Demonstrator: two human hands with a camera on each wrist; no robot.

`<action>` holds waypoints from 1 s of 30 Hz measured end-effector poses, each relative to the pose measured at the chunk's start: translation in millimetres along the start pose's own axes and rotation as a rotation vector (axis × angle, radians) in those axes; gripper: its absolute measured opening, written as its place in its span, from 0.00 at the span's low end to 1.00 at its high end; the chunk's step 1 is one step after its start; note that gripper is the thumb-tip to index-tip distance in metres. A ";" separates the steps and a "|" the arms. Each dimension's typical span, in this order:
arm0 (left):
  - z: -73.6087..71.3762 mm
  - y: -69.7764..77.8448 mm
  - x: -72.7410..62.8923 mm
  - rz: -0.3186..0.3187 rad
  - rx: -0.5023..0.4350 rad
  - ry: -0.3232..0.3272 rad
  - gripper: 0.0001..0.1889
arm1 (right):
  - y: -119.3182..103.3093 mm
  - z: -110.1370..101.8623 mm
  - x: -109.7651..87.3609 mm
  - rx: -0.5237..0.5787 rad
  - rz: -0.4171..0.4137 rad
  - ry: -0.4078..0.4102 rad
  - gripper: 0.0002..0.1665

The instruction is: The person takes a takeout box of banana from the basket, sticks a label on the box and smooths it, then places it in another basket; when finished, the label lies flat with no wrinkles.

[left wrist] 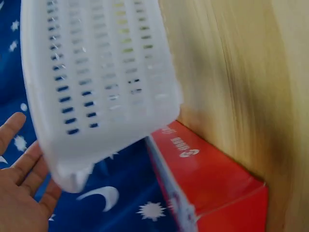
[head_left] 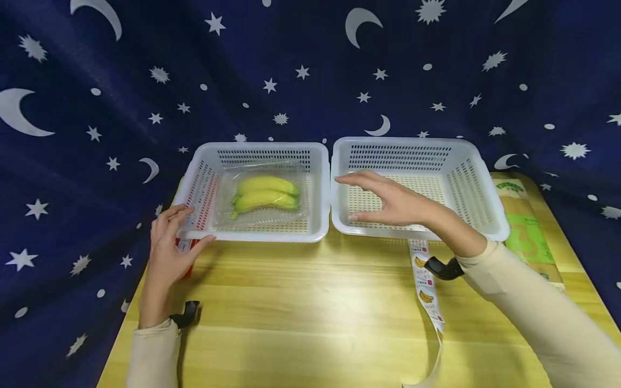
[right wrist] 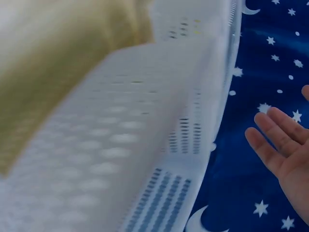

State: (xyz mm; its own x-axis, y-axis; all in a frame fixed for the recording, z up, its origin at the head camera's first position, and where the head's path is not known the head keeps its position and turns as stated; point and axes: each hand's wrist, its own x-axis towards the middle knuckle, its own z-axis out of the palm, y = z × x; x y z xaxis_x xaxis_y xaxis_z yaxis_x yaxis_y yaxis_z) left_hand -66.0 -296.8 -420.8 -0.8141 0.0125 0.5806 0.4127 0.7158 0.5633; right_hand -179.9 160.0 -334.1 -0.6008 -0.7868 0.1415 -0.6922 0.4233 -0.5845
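Note:
Two white perforated plastic baskets stand side by side. Inside the left basket, a clear plastic pack holds yellow bananas with green ends. My left hand is by this basket's near left corner, fingers spread; in the left wrist view the hand is beside the basket wall, partly hidden behind it. My right hand hovers above the right basket, thumb and fingers apart, with nothing between them. The right wrist view also shows the right hand holding nothing.
A red box lies beside the left basket's corner. A strip of banana-printed labels runs from the right basket toward the table's front. Right of that basket lies a brown-and-green package. A dark blue star-and-moon cloth hangs behind the wooden table.

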 end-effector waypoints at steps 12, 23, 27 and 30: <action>4.2 -36.8 4.4 -0.348 -0.078 -0.071 0.37 | 17.1 4.1 98.1 0.112 0.057 -0.168 0.44; 6.3 -42.5 7.2 -0.434 -0.111 -0.089 0.39 | 27.5 22.0 152.8 0.020 0.015 -0.332 0.48; 8.6 -42.6 4.3 -0.478 -0.102 -0.100 0.37 | 37.7 27.6 165.5 0.003 0.036 -0.392 0.48; 7.4 -41.4 3.0 -0.497 -0.103 -0.105 0.37 | 43.6 34.5 171.4 0.004 0.039 -0.408 0.49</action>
State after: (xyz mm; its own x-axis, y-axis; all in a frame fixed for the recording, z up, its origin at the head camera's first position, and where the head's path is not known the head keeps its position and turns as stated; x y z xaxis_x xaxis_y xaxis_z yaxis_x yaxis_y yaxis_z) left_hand -88.6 -321.2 -446.7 -0.9565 -0.2376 0.1690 -0.0004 0.5808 0.8140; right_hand -299.3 28.1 -362.8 -0.4180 -0.8842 -0.2085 -0.6701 0.4551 -0.5864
